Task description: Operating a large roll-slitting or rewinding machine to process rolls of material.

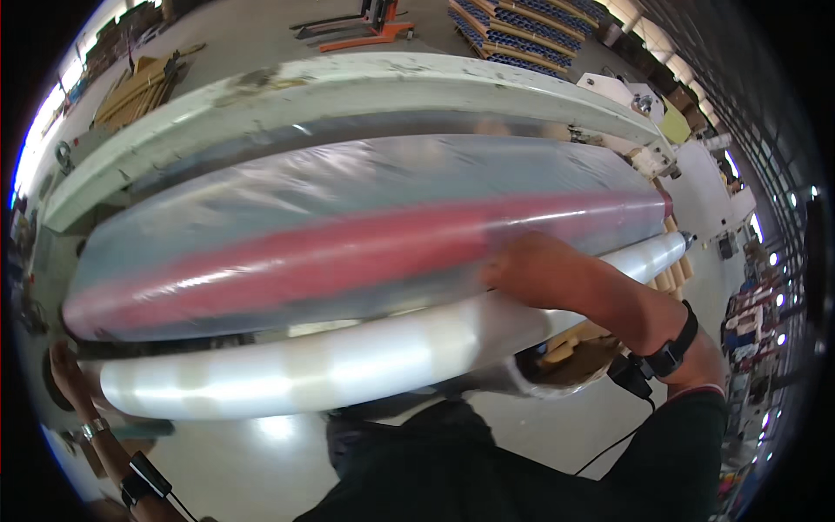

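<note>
A long, glossy white roll of plastic film (287, 376) lies across the front of a machine. Beyond it, translucent film (417, 170) stretches over a red band or roller (348, 252) that runs nearly the machine's full width. My right hand (532, 268) reaches over the white roll to the film, fingers bent downward and smeared by motion; whether it pinches any film is unclear. Below that hand a loose film sheet (504, 339) hangs off the roll. My left hand (68, 372) is at the roll's left end, beside a dark round part; its fingers are partly hidden.
A scuffed white machine beam (348, 83) spans the far side. Behind it stand an orange pallet truck (370, 30) and stacked rolls (526, 35). Cardboard tubes (670, 278) sit at the right, by an open-topped container (574, 361) below the roll. A cable (613, 448) hangs from my right wrist.
</note>
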The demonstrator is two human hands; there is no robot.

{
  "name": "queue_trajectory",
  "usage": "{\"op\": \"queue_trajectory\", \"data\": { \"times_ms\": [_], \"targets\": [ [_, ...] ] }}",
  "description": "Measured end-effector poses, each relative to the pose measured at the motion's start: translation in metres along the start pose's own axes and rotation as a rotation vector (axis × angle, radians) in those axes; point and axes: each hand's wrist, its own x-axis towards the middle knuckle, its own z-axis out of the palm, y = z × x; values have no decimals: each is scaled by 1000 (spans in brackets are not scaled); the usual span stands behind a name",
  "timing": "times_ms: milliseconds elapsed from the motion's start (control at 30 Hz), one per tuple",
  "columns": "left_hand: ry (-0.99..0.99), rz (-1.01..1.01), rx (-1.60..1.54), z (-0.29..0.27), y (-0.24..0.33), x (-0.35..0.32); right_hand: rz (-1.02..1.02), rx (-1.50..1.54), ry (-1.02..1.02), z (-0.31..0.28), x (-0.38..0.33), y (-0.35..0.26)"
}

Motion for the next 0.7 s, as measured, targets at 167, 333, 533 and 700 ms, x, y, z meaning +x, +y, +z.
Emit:
{"op": "queue_trajectory", "data": {
  "times_ms": [167,333,533,700],
  "targets": [
    [-348,-94,-321,53,241,-80,124,-125,15,72,-120,116],
    [-321,-198,-176,59,308,-96,250,-107,-7,155,-246,240],
    [-345,-101,-78,64,306,-96,880,-406,-176,274,-415,391],
    [-280,-274,-296,60,319,-104,1124,-475,28,250,-417,423]
  ]
}}
